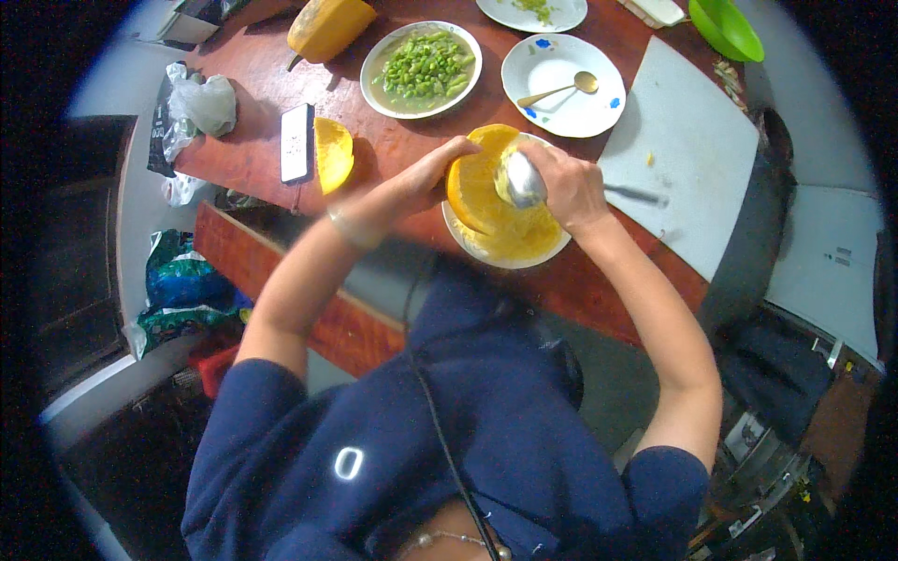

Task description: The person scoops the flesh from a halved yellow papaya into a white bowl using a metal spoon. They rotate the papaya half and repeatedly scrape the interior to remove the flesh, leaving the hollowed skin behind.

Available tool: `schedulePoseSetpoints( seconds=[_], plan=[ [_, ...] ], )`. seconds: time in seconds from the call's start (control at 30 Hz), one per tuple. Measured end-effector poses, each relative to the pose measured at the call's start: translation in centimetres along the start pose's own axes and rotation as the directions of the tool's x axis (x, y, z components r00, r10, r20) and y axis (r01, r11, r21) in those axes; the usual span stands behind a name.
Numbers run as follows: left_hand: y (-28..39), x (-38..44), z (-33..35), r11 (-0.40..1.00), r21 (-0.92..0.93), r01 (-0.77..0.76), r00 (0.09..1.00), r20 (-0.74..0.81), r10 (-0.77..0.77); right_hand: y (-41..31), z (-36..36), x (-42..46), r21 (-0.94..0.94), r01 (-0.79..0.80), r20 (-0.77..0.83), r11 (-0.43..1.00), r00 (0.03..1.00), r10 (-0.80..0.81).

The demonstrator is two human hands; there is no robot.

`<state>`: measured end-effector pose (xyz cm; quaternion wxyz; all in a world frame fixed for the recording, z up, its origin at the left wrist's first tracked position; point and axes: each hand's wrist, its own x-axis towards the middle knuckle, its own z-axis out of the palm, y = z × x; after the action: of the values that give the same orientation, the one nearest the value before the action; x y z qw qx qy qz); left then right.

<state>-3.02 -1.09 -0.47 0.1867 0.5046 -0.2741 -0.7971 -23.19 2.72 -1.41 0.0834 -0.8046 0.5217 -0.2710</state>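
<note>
My left hand (pixel 431 172) grips the left side of a thick orange pumpkin piece (pixel 466 193), which is tilted over a white plate (pixel 515 262). In my right hand (pixel 575 186) is a shiny metal spoon (pixel 523 181), its bowl against the inner flesh of the piece. Pale yellow pulp clings to the bowl's edge. Loose shredded yellow flesh (pixel 523 238) lies on the plate under the piece. A dark blurred handle (pixel 637 195) shows beyond my right hand; I cannot tell whether it belongs to the spoon.
On the red-brown wooden table (pixel 245 161) are a pumpkin wedge (pixel 333 154), a phone (pixel 297 144), a larger pumpkin piece (pixel 330 29), a bowl of chopped greens in liquid (pixel 424 70), a plate with a spoon (pixel 551 116), a white board (pixel 680 154) and a green bowl (pixel 726 31).
</note>
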Motion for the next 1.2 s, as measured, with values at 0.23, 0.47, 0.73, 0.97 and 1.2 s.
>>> schedulePoseSetpoints(
  seconds=[0.23, 0.47, 0.73, 0.97, 1.2],
  plan=[
    [-0.6, -0.5, 0.6, 0.989, -0.146, -0.014, 0.998, 0.064, 0.024, -3.5, 1.4, 1.0, 0.126, -0.507, 0.284, 0.853, 0.842, 0.459],
    [-1.2, -0.4, 0.2, 0.987, -0.144, -0.07, 0.997, -0.03, 0.066, -3.1, -0.8, -0.2, -0.18, -0.2, 0.351, 0.963, 0.902, 0.253],
    [-0.3, -1.9, 1.2, 0.996, -0.082, -0.024, 0.999, 0.034, 0.027, -2.6, -0.1, -0.4, -0.11, -0.252, 0.266, 0.961, 0.925, 0.273],
    [-0.9, -1.2, 0.3, 0.985, -0.165, -0.046, 0.989, 0.128, 0.068, -2.7, -0.3, 0.0, -0.082, -0.379, 0.298, 0.922, 0.873, 0.385],
    [-1.9, -0.5, -0.2, 0.972, -0.011, -0.236, 0.972, -0.006, 0.236, -3.1, -0.1, 0.0, -0.012, -0.383, 0.245, 0.924, 0.895, 0.374]
  ],
)
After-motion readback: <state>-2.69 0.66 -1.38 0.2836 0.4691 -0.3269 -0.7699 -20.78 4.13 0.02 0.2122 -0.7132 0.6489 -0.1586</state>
